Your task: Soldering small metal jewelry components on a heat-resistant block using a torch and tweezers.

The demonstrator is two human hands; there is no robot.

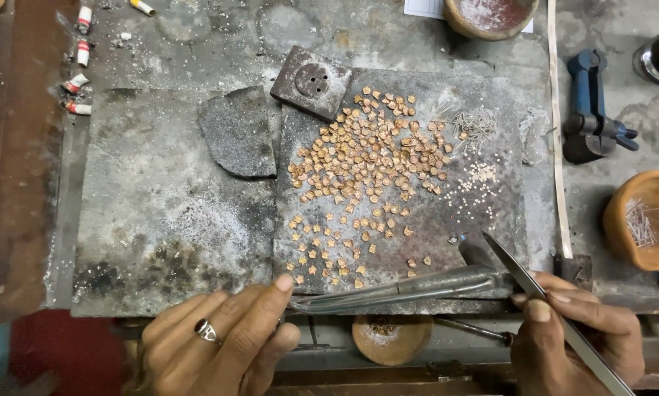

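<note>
- Tweezers point(557, 319) pinched in right hand point(575, 345), tip over slab point(160, 213); thin stiff steel, light, slippery, best held mid-shank.
- Left hand point(223, 341) clamps long wire tongs point(388, 292) at near end.
- Tiny copper-coloured pieces point(366, 158) scattered on slab: light, easily flicked.
- White paper sheet point(426, 7) at top edge; no packages.

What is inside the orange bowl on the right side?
Inside the orange bowl lies a small bunch of thin metal pins. Part of the bowl runs past the picture's right edge, so the rest of its inside cannot be seen.
</note>
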